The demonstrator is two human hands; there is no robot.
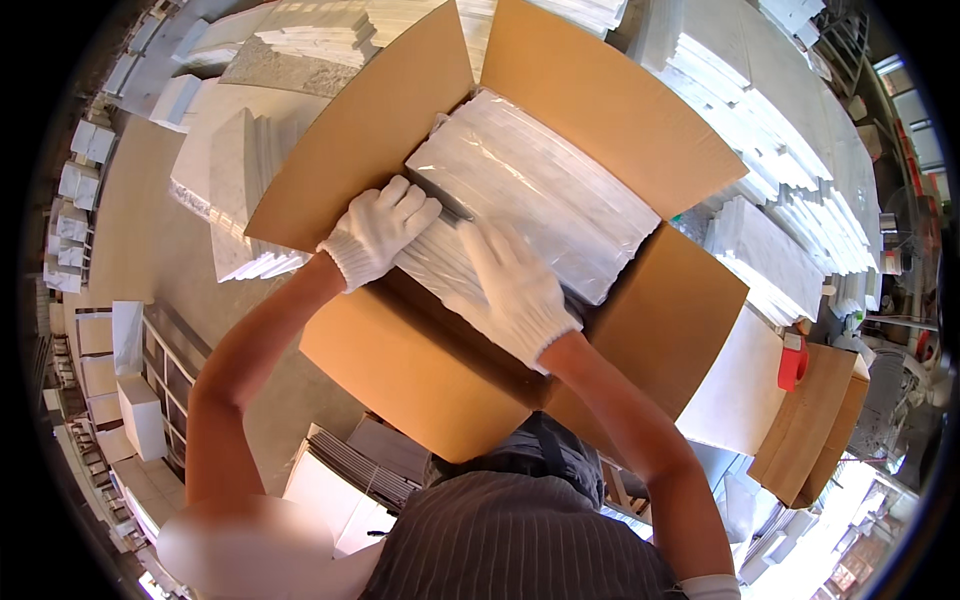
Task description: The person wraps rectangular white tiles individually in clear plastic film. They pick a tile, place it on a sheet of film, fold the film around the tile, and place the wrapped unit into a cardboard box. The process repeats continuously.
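Observation:
An open cardboard box (385, 130) with its flaps spread stands in front of me. Inside it lies a bundle of whitish stone-like strips (545, 185) wrapped in clear plastic. On its near side sits a lower wrapped bundle of strips (437, 262), partly covered by my hands. My left hand (383, 228), in a white knitted glove, curls its fingers over the left end of that lower bundle. My right hand (510, 290), gloved the same way, rests across the bundle with its fingers stretched out. Its fingertips reach the edge of the larger bundle.
Stacks of pale slabs (770, 245) stand right of the box, and more slabs (245, 170) lie to the left. A red tape dispenser (792, 362) sits beside a smaller brown carton (812, 420) at the right. A metal rack (165, 365) stands at the lower left.

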